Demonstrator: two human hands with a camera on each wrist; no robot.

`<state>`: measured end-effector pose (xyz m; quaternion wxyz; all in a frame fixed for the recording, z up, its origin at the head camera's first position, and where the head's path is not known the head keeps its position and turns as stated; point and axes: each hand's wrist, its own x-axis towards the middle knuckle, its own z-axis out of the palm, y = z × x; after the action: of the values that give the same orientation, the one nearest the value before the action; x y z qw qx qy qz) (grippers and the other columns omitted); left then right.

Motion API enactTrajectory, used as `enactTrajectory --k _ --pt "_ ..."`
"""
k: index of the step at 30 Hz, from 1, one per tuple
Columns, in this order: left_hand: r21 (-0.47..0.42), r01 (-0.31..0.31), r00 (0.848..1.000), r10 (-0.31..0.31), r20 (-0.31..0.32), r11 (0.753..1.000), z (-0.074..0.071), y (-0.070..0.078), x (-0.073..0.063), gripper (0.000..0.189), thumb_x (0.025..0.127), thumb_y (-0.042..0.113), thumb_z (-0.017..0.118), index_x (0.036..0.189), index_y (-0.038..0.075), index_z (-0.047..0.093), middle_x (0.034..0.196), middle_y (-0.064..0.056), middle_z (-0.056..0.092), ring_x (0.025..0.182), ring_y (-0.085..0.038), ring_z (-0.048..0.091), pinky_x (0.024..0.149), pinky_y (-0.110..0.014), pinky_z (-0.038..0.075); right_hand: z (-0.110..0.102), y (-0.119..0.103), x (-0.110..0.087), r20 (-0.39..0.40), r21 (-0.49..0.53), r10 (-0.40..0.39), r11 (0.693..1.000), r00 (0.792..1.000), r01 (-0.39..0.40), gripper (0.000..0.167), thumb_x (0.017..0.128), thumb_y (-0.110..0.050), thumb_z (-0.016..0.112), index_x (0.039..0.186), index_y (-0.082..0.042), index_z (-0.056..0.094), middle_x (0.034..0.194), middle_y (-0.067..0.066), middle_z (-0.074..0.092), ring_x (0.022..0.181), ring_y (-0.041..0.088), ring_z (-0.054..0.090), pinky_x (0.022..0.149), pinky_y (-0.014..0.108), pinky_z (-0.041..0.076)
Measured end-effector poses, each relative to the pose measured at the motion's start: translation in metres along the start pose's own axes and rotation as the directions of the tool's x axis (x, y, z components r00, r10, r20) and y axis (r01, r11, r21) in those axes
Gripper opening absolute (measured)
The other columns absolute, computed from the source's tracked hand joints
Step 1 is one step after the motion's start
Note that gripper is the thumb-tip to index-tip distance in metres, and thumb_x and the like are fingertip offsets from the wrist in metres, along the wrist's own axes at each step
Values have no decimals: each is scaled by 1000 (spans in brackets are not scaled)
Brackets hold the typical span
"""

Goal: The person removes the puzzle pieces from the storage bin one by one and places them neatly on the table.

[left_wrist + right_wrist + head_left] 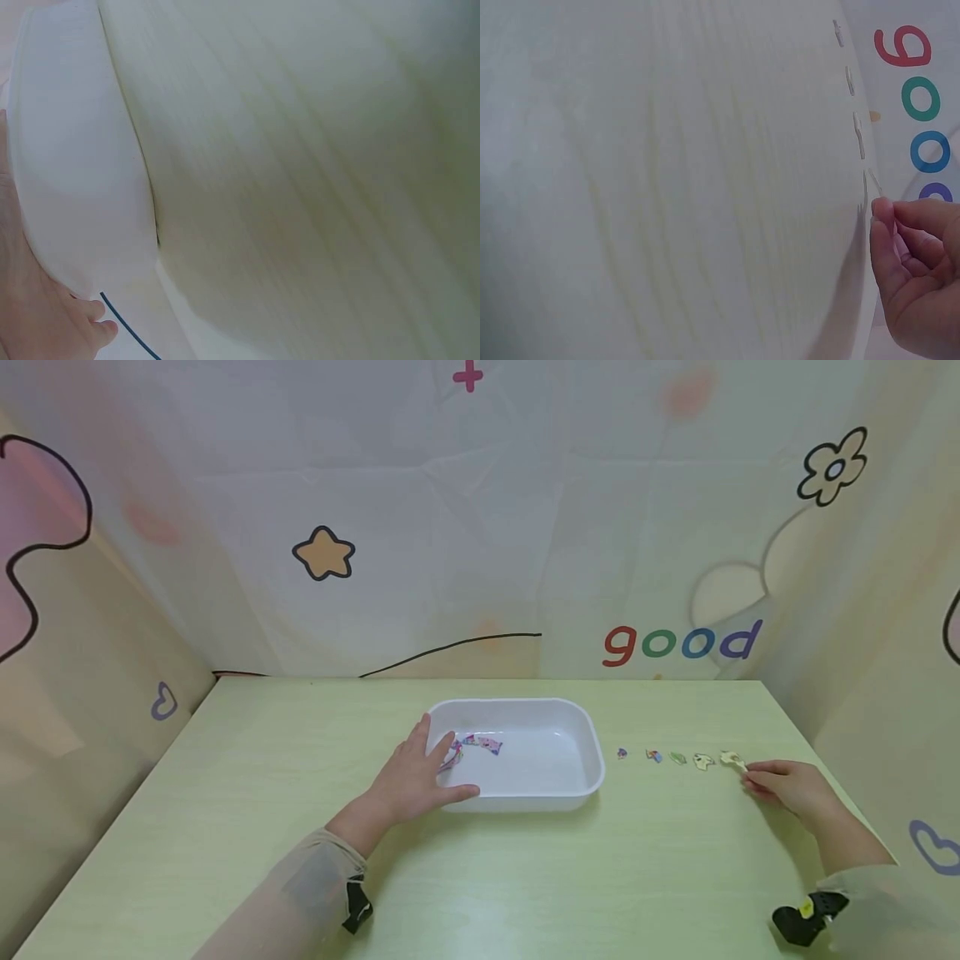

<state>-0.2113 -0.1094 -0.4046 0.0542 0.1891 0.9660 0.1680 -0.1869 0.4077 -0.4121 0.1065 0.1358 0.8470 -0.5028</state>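
My left hand (408, 781) rests on the left end of a white plastic tray (525, 804), fingers spread over its rim and thumb along the front edge. Inside the tray lie small pink-and-purple printed pieces (483, 743), partly covered by that hand. Far to the right, my right hand (787, 785) pinches a small pale flat cutout (732, 758) between thumb and fingertips. In the right wrist view the cutout (876, 182) appears edge-on and tilted, close over the table. Left of it, several flat cutouts stretch in a row, among them a cream one (703, 762) and a green one (677, 758).
The pale wooden table (570, 885) has a printed curtain (487, 543) behind it and at both sides. The row of cutouts runs between the tray's right end and the right hand. Black straps (358, 906) sit on both wrists.
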Motion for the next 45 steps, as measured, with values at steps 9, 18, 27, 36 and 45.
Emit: enactTrajectory --k 9,18,27,36,45 --pt "-1 7 1000 -7 4 1000 -2 2 0 96 75 74 52 147 15 30 154 -21 1 134 -44 23 106 -53 23 0 3 1 -59 -122 -15 993 998 7 43 95 -10 49 119 24 42 82 -1 65 66 0 59 62 20 51" --pt "-4 3 1000 -3 -1 1000 0 0 0 96 75 74 52 147 14 30 153 -22 0 133 -45 24 106 -53 24 10 -6 2 -115 -328 -131 941 985 87 47 97 -24 47 120 17 46 102 29 57 71 9 57 59 21 47" --pt "-2 4 1000 -4 -2 1000 -1 1 -1 96 75 74 52 147 14 30 154 -21 1 133 -44 24 106 -53 24 42 -38 1 -42 -137 -193 973 980 185 52 99 -29 44 131 13 41 129 32 43 89 0 54 73 16 49" --pt "-10 -12 1000 12 -6 1000 -1 1 0 96 76 74 51 147 13 29 153 -22 0 135 -44 21 106 -53 23 84 -75 -1 17 70 -245 967 969 244 54 97 -30 50 133 9 42 131 28 45 91 -3 55 81 17 47" --pt "-10 -9 1000 9 -14 1000 1 0 0 96 75 74 52 147 13 30 153 -22 2 133 -44 24 106 -53 23 128 -112 -1 77 174 -259 954 963 243 51 95 -30 54 132 4 46 125 20 52 107 23 57 87 25 47"
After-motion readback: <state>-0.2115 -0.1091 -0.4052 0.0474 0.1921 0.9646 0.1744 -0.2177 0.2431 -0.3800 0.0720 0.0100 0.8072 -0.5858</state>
